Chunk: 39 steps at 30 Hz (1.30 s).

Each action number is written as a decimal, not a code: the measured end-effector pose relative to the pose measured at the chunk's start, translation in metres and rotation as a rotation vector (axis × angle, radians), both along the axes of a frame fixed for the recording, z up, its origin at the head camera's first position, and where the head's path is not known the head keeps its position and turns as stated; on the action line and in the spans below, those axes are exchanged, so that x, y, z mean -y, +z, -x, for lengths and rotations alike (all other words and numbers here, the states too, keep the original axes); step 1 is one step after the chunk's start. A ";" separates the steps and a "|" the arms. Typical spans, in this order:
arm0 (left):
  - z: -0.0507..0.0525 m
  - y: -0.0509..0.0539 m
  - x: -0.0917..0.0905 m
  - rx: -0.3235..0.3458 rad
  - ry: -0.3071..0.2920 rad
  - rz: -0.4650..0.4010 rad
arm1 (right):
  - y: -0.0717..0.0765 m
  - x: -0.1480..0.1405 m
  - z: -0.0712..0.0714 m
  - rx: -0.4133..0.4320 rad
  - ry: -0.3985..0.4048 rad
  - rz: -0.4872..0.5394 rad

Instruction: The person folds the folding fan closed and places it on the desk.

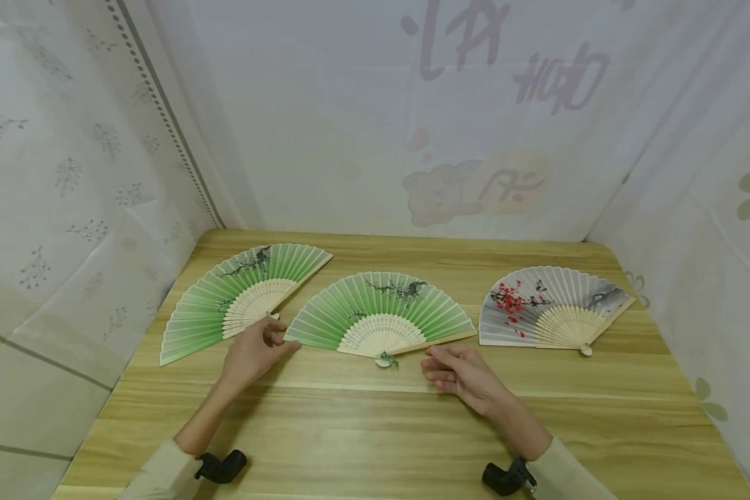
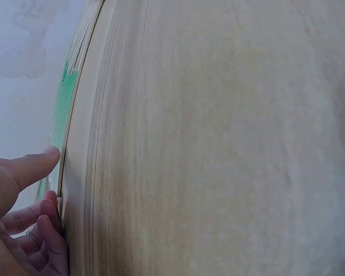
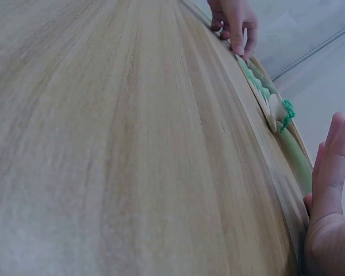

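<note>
An opened green folding fan (image 1: pixel 325 312) with a dark branch print lies mid-table, its pale ribs meeting at a pivot with a green cord knot (image 1: pixel 385 359). At the fan's left corner, my left hand (image 1: pixel 250 357) pinches the edge between thumb and fingers; the left wrist view shows the thumb (image 2: pixel 37 164) against that edge. Beside the lower right edge is my right hand (image 1: pixel 469 378), palm turned inward and fingers fairly straight. In the right wrist view its fingers (image 3: pixel 333 161) extend upward near the fan, gripping nothing visible.
Another opened green fan (image 1: pixel 200 319) lies to the left, partly behind my left hand. On the right lies an opened grey-white fan (image 1: pixel 519 319) with red blossoms. Printed cloth (image 1: pixel 325 139) hangs behind and at both sides of the wooden table (image 1: pixel 350 437).
</note>
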State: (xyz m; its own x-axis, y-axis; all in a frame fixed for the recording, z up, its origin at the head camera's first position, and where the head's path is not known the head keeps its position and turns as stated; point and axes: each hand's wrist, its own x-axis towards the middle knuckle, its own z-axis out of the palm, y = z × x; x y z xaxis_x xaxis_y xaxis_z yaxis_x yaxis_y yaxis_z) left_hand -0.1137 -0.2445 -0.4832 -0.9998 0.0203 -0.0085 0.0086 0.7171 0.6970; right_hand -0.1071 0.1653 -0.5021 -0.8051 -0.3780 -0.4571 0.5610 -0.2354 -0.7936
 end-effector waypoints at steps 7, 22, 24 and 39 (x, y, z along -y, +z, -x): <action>0.002 0.000 -0.002 -0.006 0.004 0.013 | -0.001 0.003 0.001 0.010 -0.032 0.032; 0.004 0.001 -0.005 -0.011 0.038 0.053 | 0.001 0.016 0.006 0.058 -0.125 0.043; 0.004 0.002 -0.005 -0.010 0.031 0.057 | 0.001 0.018 0.007 0.062 -0.132 0.025; 0.004 0.000 -0.002 -0.024 -0.032 0.069 | 0.004 0.025 0.010 0.080 -0.169 -0.049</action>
State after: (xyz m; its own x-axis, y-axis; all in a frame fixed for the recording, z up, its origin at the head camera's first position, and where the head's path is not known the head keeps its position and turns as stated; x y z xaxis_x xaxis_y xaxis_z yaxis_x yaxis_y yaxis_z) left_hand -0.1176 -0.2429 -0.4829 -0.9985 0.0525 0.0134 0.0487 0.7626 0.6451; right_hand -0.1168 0.1407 -0.4978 -0.8158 -0.2156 -0.5366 0.5783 -0.2937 -0.7612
